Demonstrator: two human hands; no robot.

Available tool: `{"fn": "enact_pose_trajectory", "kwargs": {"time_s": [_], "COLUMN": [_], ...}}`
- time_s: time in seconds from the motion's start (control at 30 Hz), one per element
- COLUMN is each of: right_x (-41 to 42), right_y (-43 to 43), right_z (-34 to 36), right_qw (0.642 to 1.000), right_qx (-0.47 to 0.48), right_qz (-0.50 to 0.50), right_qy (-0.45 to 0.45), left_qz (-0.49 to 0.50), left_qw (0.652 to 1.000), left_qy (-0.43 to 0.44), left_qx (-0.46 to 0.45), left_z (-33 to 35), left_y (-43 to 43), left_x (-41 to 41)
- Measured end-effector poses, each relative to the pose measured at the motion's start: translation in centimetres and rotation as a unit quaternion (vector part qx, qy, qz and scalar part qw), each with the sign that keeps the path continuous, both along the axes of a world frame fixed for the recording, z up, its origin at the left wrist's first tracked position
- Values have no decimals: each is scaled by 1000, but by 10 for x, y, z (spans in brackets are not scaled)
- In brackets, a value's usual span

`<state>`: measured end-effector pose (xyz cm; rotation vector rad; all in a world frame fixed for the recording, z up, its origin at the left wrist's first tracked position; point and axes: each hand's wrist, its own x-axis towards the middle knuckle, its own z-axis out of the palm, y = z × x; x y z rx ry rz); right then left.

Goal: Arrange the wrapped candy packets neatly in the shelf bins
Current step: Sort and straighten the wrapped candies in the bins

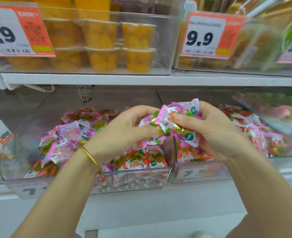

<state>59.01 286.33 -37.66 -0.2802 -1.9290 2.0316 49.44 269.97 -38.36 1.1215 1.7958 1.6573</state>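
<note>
Beneath the white shelf board, two clear bins stand side by side, the left bin and the right bin, both heaped with pink-and-white candy packets. Up above, fruit cups are stacked near an orange price tag. Over the divide between the bins, the right hand curls round a bunch of packets, while the left hand pinches the same bunch from its side. A gold bangle circles the left wrist.
</note>
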Motion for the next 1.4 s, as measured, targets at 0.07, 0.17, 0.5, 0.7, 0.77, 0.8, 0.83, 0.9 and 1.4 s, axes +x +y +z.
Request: {"fn": "enact_pose_trajectory", "kwargs": {"time_s": [0.07, 0.17, 0.5, 0.7, 0.77, 0.8, 0.83, 0.9, 1.4], "right_x": [11, 22, -9, -46, -52, -55, -60, -74, -108], "right_y": [16, 41, 114, 122, 121, 120, 119, 114, 108], "right_z": [2, -3, -15, -22, -23, -23, -23, -20, -26], "right_qw": [999, 996, 976, 963, 961, 960, 959, 961, 950], "right_qx": [-39, -75, -41, 23, 29, 31, 33, 28, 81], "right_qz": [19, -41, -202, -230, -232, -236, -241, -241, -226], "right_qy": [-6, -17, -66, -139, -144, -145, -145, -136, -200], "left_qz": [-7, 45, 242, 220, 223, 224, 224, 227, 244], "left_qw": [1000, 996, 934, 938, 936, 935, 935, 937, 941], "left_qy": [23, 74, 210, 219, 228, 231, 232, 228, 217], "left_qx": [7, 10, -158, -153, -149, -147, -144, -136, -87], "left_z": [-2, -10, -26, -38, -40, -41, -41, -42, -51], "left_y": [20, 51, 97, 92, 92, 92, 92, 92, 99], "left_x": [8, 13, -30, -31, -32, -31, -31, -30, -25]}}
